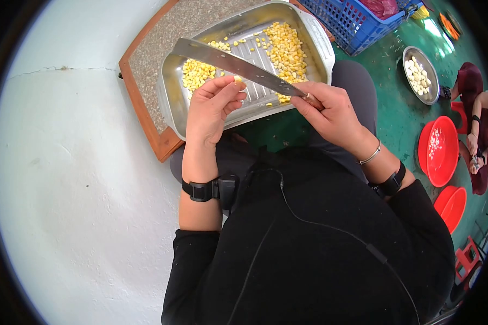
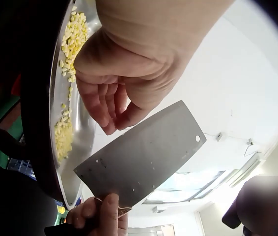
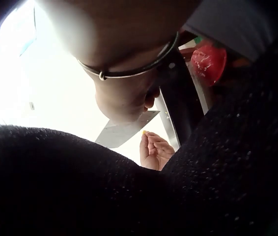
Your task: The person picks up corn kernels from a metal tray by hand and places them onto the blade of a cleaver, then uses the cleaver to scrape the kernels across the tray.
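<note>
My right hand (image 1: 331,111) grips a cleaver (image 1: 238,66) by its handle. The broad blade reaches left across the metal pan (image 1: 322,46), which holds two heaps of yellow corn kernels (image 1: 287,49). Between thumb and fingertips, my left hand (image 1: 214,105) pinches a small pale yellow corn kernel (image 1: 237,79) close to the blade's near edge. From the left wrist, the blade (image 2: 144,152) shows its broad face and a hole in one corner, just below the left fingertips (image 2: 110,129). Part of the left heap lies hidden behind the blade and hand in the head view.
The pan stands on a wood-edged stone tabletop (image 1: 141,70) beside a white wall (image 1: 81,162). To the right are a blue crate (image 1: 352,27), a metal bowl of whitish pieces (image 1: 417,76) and red basins (image 1: 438,151). Another person's hands (image 1: 474,151) show at far right.
</note>
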Tool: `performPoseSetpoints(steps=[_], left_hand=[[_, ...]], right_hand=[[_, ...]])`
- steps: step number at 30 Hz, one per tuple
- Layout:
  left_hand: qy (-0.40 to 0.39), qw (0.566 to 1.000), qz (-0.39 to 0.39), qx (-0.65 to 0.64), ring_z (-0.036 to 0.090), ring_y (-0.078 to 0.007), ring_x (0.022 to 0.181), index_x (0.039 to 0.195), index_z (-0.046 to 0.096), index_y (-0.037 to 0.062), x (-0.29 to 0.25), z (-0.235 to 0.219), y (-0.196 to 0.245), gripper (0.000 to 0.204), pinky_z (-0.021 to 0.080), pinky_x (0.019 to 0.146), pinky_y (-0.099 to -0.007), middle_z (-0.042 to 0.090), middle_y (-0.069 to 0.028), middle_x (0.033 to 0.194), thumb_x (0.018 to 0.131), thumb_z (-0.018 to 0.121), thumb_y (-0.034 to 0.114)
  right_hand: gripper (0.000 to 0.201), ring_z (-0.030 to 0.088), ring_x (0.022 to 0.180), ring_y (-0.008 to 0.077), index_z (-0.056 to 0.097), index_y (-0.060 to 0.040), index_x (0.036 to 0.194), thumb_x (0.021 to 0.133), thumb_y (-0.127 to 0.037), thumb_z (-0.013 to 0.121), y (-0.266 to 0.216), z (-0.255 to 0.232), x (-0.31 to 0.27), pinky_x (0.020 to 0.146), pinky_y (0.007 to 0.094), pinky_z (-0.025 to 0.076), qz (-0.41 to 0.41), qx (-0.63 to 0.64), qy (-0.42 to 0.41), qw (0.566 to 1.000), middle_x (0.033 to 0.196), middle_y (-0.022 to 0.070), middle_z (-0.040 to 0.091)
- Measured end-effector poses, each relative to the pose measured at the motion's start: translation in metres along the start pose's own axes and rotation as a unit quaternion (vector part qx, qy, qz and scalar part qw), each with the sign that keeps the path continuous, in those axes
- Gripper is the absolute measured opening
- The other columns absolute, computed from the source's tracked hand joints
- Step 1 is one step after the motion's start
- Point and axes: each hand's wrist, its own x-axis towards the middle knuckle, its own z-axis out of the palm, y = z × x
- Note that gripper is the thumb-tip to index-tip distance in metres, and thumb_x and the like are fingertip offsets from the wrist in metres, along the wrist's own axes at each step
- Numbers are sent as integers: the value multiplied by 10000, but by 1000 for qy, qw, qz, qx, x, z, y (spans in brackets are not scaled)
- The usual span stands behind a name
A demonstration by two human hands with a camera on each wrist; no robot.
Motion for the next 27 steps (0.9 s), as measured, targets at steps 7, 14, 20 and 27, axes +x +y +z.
performPoseSetpoints(steps=[7, 14, 20, 27], left_hand=[[-26, 999, -8, -19, 671, -121, 774, 1020, 671, 29, -2, 0, -2, 151, 540, 671, -226, 705, -77, 916, 911, 646, 130], [-21, 1000, -7, 9, 677, -138, 787, 1026, 664, 26, -4, 2, -2, 137, 547, 685, -233, 703, -100, 931, 928, 608, 104], [-27, 996, 9, 84, 674, -146, 817, 1024, 662, 12, -7, 7, -3, 141, 550, 718, -242, 700, -100, 942, 931, 605, 101], [-28, 998, -6, 62, 677, -160, 826, 1034, 656, 2, -10, 11, -5, 148, 560, 732, -260, 695, -96, 921, 915, 622, 82]], right_hand=[[204, 486, 496, 161, 671, -35, 1037, 843, -94, 689, 0, 2, -1, 499, 280, 414, -15, -21, -2, 1000, 640, 94, 529], [201, 507, 504, 170, 672, -34, 1033, 840, -90, 687, 1, 3, -1, 508, 281, 427, -23, -16, -3, 1000, 654, 97, 550], [197, 603, 569, 213, 672, -39, 1029, 839, -89, 681, -1, 5, 1, 542, 299, 477, -38, -14, -10, 999, 727, 121, 623], [182, 652, 637, 237, 675, -55, 1011, 835, -97, 683, -3, 7, 3, 573, 310, 506, -57, -28, -6, 998, 784, 122, 660]])
